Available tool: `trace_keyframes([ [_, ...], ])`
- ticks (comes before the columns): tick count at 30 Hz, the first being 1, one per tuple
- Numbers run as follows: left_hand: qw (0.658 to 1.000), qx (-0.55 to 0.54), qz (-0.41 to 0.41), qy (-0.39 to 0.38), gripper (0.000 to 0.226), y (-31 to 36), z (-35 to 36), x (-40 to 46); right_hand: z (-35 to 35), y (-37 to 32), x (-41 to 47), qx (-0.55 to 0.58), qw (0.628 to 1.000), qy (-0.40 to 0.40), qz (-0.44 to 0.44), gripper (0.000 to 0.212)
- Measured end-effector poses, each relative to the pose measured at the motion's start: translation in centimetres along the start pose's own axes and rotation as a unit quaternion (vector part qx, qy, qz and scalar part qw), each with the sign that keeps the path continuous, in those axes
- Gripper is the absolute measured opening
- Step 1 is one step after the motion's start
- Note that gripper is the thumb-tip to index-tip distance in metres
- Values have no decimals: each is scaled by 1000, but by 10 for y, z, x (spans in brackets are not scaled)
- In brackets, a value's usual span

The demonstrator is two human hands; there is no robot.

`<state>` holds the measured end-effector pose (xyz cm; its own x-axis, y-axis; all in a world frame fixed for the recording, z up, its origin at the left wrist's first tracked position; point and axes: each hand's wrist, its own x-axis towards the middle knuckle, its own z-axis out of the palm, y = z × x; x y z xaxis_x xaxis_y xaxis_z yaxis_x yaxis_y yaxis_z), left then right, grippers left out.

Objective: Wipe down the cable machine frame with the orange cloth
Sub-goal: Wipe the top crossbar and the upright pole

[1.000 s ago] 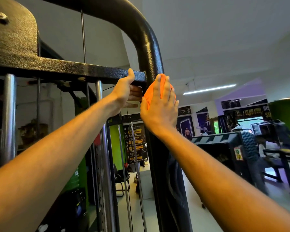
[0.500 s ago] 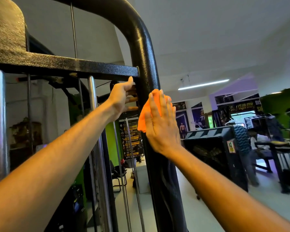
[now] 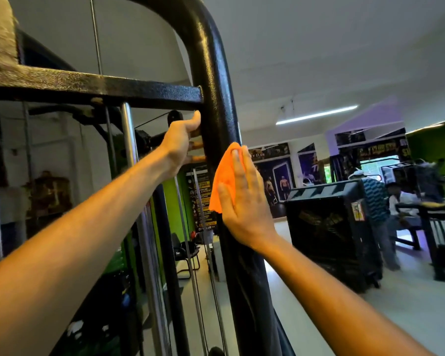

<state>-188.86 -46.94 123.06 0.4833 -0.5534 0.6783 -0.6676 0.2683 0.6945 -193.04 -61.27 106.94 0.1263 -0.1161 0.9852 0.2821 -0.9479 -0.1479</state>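
Note:
The cable machine frame [image 3: 216,80] is a thick black tube that curves overhead and runs down the middle of the view, with a flat black crossbar [image 3: 100,91] joining it from the left. My right hand [image 3: 244,204] lies flat with straight fingers and presses the orange cloth [image 3: 222,176] against the upright. My left hand [image 3: 180,142] grips the upright just below the crossbar, thumb up, fingers curled round behind the tube.
Chrome guide rods [image 3: 129,155] and thin cables [image 3: 95,34] run vertically left of the upright. A black box-shaped machine [image 3: 329,227] stands to the right. People [image 3: 373,201] sit and stand near a table at the far right. Posters cover the back wall.
My right hand has slid the orange cloth down the upright, from beside the crossbar joint to well below it. My left hand has shifted from the crossbar's end onto the upright beneath it.

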Motion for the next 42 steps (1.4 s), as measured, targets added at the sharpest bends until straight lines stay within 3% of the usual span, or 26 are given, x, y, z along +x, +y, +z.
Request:
trace_keyframes([
  [7,999,41,-4,3,29,-1,1,5,-2,-3,77,-5,1000,18,8,76],
  [16,998,39,-19,33,34,-33,19,-15,-1,5,-62,28,999,-16,11,74],
  [23,998,49,-23,41,20,-42,31,-31,-5,5,2,14,1000,-11,16,76],
  [32,998,36,-41,28,49,-73,28,-45,-3,19,-123,37,997,-54,29,75],
  [42,997,31,-56,42,44,-73,33,-54,-3,4,-52,3,999,-22,45,68],
])
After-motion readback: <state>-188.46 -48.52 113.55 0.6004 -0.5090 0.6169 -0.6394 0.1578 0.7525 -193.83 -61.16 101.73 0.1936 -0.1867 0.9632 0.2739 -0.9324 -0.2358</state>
